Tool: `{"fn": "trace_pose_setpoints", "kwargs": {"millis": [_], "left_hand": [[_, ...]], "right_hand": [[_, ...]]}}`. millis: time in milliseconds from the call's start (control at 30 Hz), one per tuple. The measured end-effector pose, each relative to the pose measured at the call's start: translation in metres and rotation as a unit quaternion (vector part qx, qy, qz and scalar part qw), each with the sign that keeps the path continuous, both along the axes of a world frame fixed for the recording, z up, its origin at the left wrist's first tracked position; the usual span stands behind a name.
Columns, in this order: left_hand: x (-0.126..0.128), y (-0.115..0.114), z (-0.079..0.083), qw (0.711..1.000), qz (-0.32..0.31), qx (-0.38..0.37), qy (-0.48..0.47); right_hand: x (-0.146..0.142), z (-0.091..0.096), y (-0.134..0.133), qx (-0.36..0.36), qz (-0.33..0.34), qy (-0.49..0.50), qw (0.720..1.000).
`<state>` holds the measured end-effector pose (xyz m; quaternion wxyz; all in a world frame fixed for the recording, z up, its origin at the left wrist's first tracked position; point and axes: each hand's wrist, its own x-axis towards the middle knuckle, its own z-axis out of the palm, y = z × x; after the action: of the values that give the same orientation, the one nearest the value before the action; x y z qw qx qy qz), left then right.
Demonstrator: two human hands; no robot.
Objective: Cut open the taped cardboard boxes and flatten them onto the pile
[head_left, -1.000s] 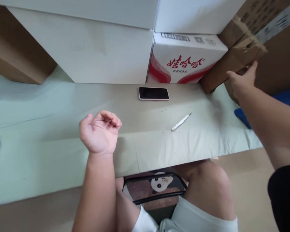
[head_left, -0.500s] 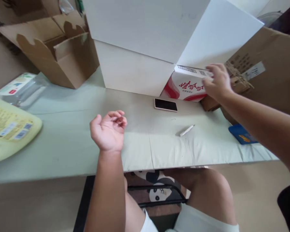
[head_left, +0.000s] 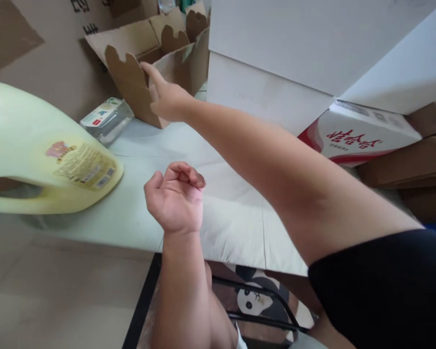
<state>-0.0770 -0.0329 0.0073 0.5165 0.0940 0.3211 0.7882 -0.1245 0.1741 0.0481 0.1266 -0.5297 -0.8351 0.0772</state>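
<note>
My right hand (head_left: 164, 96) reaches far across to the left, its fingers stretched out against the front wall of an open brown cardboard box (head_left: 131, 86) at the back of the pale green table (head_left: 138, 218). It holds nothing. My left hand (head_left: 175, 199) hovers palm up over the table's near edge, fingers loosely curled inward with nothing visible in them. A clear plastic pack with a printed label (head_left: 107, 118) lies just left of the brown box.
A large pale yellow jug with a handle and label (head_left: 39, 155) lies on its side at the left. White boxes (head_left: 276, 58) are stacked at the back, with a red-and-white printed carton (head_left: 356, 140) and brown cartons (head_left: 417, 165) to the right. A black stool frame (head_left: 254, 295) stands below.
My right hand left the cartons at the right and swung across to the open brown box at the left. The view turned left, so the phone and pen are out of sight.
</note>
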Motion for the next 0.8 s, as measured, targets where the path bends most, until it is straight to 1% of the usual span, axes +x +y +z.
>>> {"fn": "trace_pose_setpoints", "kwargs": {"millis": [67, 100, 133, 233, 300, 333, 400, 433, 467, 500, 533, 567, 600, 633, 667, 700, 733, 767, 800], "left_hand": [[-0.003, -0.002, -0.001, 1.000, 0.009, -0.005, 0.004], [-0.005, -0.002, -0.001, 1.000, 0.009, -0.005, 0.008], [-0.005, -0.003, -0.002, 1.000, 0.007, -0.004, 0.011], [-0.006, -0.002, -0.005, 1.000, 0.014, -0.006, 0.027], [-0.005, 0.001, -0.008, 0.997, 0.058, -0.013, 0.044], [-0.004, 0.003, -0.010, 0.994, 0.095, -0.018, 0.056], [-0.003, 0.006, -0.010, 0.978, 0.189, -0.032, 0.086], [-0.003, 0.008, -0.009, 0.963, 0.248, -0.044, 0.100], [-0.003, 0.008, -0.007, 0.941, 0.315, -0.055, 0.115], [-0.004, 0.008, -0.005, 0.911, 0.386, -0.068, 0.128], [-0.006, 0.007, -0.001, 0.875, 0.455, -0.072, 0.146], [-0.008, 0.007, 0.002, 0.837, 0.516, -0.057, 0.174], [-0.009, 0.006, 0.004, 0.816, 0.543, -0.039, 0.196], [-0.009, 0.006, 0.006, 0.806, 0.552, -0.020, 0.212], [-0.007, 0.007, 0.006, 0.813, 0.541, 0.001, 0.217], [-0.003, 0.009, 0.004, 0.835, 0.505, 0.013, 0.220], [0.004, 0.012, 0.001, 0.863, 0.453, 0.022, 0.224], [0.014, 0.015, -0.002, 0.897, 0.378, 0.024, 0.227], [0.026, 0.018, -0.006, 0.925, 0.301, 0.026, 0.229]], "right_hand": [[-0.009, 0.008, 0.009, -0.038, 0.057, 0.012, 0.998], [-0.009, 0.010, 0.013, -0.041, 0.056, 0.011, 0.998], [-0.007, 0.011, 0.016, -0.035, 0.039, 0.006, 0.999], [0.009, 0.006, 0.015, -0.002, 0.017, 0.009, 1.000], [0.028, 0.000, 0.005, 0.016, 0.011, 0.031, 0.999], [0.039, -0.003, -0.002, 0.017, 0.018, 0.045, 0.999], [0.068, -0.008, -0.022, 0.011, 0.064, 0.086, 0.994], [0.085, -0.010, -0.033, 0.005, 0.095, 0.111, 0.989], [0.103, -0.011, -0.045, 0.002, 0.124, 0.139, 0.983], [0.123, -0.012, -0.058, 0.001, 0.146, 0.166, 0.975], [0.145, -0.013, -0.071, 0.001, 0.158, 0.190, 0.969], [0.168, -0.014, -0.085, 0.003, 0.159, 0.213, 0.964], [0.193, -0.014, -0.100, 0.006, 0.155, 0.235, 0.960], [0.218, -0.016, -0.116, 0.008, 0.139, 0.258, 0.956], [0.245, -0.017, -0.131, 0.006, 0.117, 0.278, 0.953], [0.271, -0.020, -0.147, 0.012, 0.091, 0.299, 0.950], [0.296, -0.023, -0.162, 0.026, 0.059, 0.324, 0.944], [0.320, -0.027, -0.177, 0.037, 0.031, 0.351, 0.935], [0.341, -0.033, -0.190, 0.038, 0.006, 0.376, 0.926]]}}
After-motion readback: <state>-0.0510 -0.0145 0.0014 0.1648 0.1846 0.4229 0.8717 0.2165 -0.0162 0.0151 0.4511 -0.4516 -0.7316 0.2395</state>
